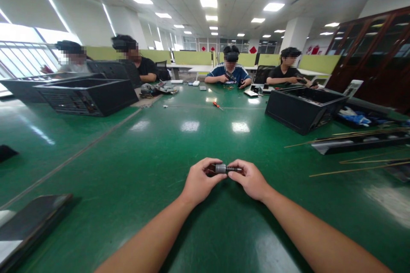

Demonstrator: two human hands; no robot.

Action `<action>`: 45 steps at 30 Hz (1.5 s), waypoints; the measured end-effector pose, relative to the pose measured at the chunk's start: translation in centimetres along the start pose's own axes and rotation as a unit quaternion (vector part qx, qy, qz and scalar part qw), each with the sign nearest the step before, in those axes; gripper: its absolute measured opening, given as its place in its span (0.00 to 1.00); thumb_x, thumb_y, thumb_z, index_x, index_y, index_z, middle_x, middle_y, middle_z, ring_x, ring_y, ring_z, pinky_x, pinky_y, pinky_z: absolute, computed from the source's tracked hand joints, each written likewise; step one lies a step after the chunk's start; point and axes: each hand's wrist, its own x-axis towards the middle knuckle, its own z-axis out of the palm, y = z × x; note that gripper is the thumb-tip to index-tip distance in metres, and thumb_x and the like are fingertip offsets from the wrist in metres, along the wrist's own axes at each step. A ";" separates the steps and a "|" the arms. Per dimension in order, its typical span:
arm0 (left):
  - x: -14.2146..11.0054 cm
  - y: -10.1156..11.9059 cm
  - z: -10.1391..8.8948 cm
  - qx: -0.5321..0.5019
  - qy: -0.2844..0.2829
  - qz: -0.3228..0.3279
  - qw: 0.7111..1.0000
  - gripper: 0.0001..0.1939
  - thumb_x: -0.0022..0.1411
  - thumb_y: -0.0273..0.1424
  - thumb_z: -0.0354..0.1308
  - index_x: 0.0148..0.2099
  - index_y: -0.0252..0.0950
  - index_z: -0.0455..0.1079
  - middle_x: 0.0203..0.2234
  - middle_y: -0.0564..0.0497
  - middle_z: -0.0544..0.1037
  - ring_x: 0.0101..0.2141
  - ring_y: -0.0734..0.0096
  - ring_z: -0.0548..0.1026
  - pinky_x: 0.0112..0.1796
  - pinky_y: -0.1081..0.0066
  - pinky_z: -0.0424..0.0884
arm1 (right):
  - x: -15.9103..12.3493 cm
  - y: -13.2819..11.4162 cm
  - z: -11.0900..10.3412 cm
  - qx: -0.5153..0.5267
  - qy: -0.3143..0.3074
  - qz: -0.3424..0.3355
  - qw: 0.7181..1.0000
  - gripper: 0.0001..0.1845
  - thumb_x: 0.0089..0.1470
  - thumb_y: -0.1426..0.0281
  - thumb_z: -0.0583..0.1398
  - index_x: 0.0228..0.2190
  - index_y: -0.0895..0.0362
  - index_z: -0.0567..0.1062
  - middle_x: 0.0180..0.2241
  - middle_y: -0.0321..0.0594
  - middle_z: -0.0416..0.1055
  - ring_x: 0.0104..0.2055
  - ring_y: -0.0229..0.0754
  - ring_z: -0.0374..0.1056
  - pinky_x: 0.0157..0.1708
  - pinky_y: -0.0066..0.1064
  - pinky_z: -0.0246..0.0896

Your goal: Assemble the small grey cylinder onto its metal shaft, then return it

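Both hands meet over the green table [166, 149], around a small motor-like part [221, 168]. It has a grey metal cylinder for a body and a thinner shaft, ringed like a spring or thread, that points right. My left hand [198, 181] is closed on the cylinder, thumb below and fingers above. With thumb and fingers my right hand [251, 179] pinches about the shaft, whose bright tip shows beside the fingers. The part lies roughly level, and fingers cover its left end.
A screwdriver [218, 105] with an orange handle lies farther out. Black computer cases stand at left [86, 96] and right [301, 108]. Thin brass-coloured rods [349, 168] stick in from the right. A dark flat panel [38, 222] sits near left. Several people work across the table.
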 end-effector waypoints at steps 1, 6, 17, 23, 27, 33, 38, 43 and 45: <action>0.0 0.0 0.0 0.000 0.000 0.001 1.000 0.17 0.49 0.34 0.68 0.42 0.36 0.75 0.36 0.48 0.80 0.36 0.65 0.79 0.39 0.67 0.76 | 0.0 0.1 0.0 -0.002 0.000 -0.001 1.000 0.10 0.51 0.66 0.62 0.36 0.58 0.76 0.32 0.38 0.74 0.33 0.40 0.68 0.36 0.31 0.62; 0.0 -0.2 0.0 0.008 -0.001 0.004 1.000 0.17 0.49 0.35 0.69 0.43 0.37 0.75 0.36 0.48 0.80 0.36 0.64 0.79 0.38 0.67 0.76 | 0.2 0.2 0.1 -0.017 0.012 -0.008 1.000 0.11 0.54 0.63 0.61 0.34 0.58 0.76 0.32 0.39 0.75 0.36 0.42 0.70 0.39 0.33 0.63; 0.0 0.2 -0.1 0.014 0.006 0.006 1.000 0.16 0.47 0.32 0.70 0.40 0.37 0.75 0.34 0.49 0.81 0.35 0.65 0.79 0.38 0.67 0.75 | 0.1 -0.2 0.2 -0.013 0.017 -0.001 1.000 0.11 0.52 0.65 0.62 0.36 0.58 0.76 0.33 0.40 0.76 0.35 0.41 0.71 0.38 0.32 0.64; 0.1 0.5 -0.1 -0.002 0.011 0.028 1.000 0.15 0.48 0.33 0.69 0.39 0.36 0.74 0.33 0.49 0.80 0.35 0.65 0.78 0.38 0.67 0.76 | -0.1 -0.3 0.0 0.007 -0.001 0.001 1.000 0.13 0.52 0.63 0.63 0.38 0.58 0.76 0.34 0.40 0.75 0.34 0.41 0.70 0.37 0.31 0.64; 0.1 0.4 -0.1 -0.001 0.003 0.032 0.999 0.15 0.47 0.32 0.69 0.39 0.36 0.74 0.34 0.49 0.80 0.35 0.65 0.78 0.39 0.66 0.76 | -0.1 -0.2 0.0 -0.016 0.006 -0.007 1.000 0.12 0.54 0.62 0.61 0.35 0.58 0.76 0.31 0.38 0.74 0.34 0.41 0.69 0.36 0.31 0.63; 0.0 0.1 -0.1 0.034 0.013 0.045 0.998 0.15 0.49 0.33 0.69 0.40 0.37 0.74 0.34 0.49 0.80 0.35 0.65 0.78 0.38 0.67 0.76 | 0.1 -0.1 0.0 -0.032 0.013 -0.010 0.999 0.11 0.53 0.62 0.61 0.34 0.58 0.77 0.31 0.38 0.74 0.33 0.41 0.68 0.36 0.31 0.62; -0.1 0.3 0.0 0.027 0.020 0.040 0.999 0.14 0.49 0.31 0.68 0.39 0.37 0.74 0.33 0.50 0.80 0.34 0.67 0.78 0.37 0.68 0.75 | 0.2 -0.1 -0.1 -0.028 0.013 -0.011 0.999 0.11 0.53 0.63 0.61 0.34 0.58 0.77 0.31 0.38 0.74 0.33 0.41 0.68 0.36 0.31 0.62; 0.0 0.7 -0.1 0.024 0.025 0.044 0.998 0.14 0.48 0.32 0.69 0.38 0.37 0.74 0.32 0.50 0.79 0.33 0.67 0.78 0.36 0.68 0.76 | 0.2 -0.1 -0.1 -0.033 0.015 -0.020 0.999 0.10 0.52 0.64 0.62 0.34 0.57 0.77 0.31 0.38 0.75 0.33 0.41 0.68 0.36 0.32 0.62; 0.0 0.8 -0.1 0.026 0.027 0.045 0.998 0.14 0.48 0.32 0.69 0.38 0.37 0.74 0.32 0.50 0.80 0.33 0.67 0.78 0.36 0.69 0.76 | 0.2 0.0 -0.2 -0.029 0.017 -0.020 0.999 0.10 0.52 0.65 0.62 0.34 0.57 0.77 0.31 0.38 0.74 0.33 0.41 0.68 0.36 0.31 0.62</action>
